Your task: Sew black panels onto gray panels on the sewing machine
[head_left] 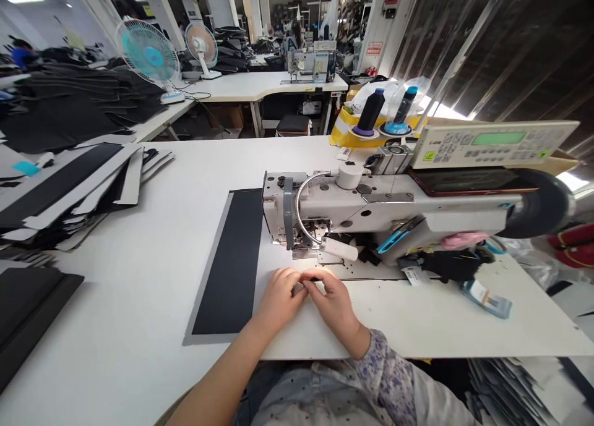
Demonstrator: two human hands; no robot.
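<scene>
Both my hands meet just in front of the sewing machine (325, 203), over the white table. My left hand (282, 293) is closed, thumb against fingers, its tips meeting those of the right. My right hand (330, 299) pinches a small dark piece, mostly hidden by the fingers; its kind cannot be made out. Whether the left fingers also grip it is hidden. To the left of the needle area lies a flat black panel (232, 262) with a grey border, its right part behind the machine head. A small white lamp (340, 248) on a bent metal tube hangs near the needle.
Stacks of black and grey panels (69, 197) cover the table's left side. A dark folded piece (32, 315) lies nearer. Thread cones (371, 110) stand behind the machine, beside its control panel (496, 143). A phone (473, 182) rests on the machine arm. Fans (151, 55) stand farther back.
</scene>
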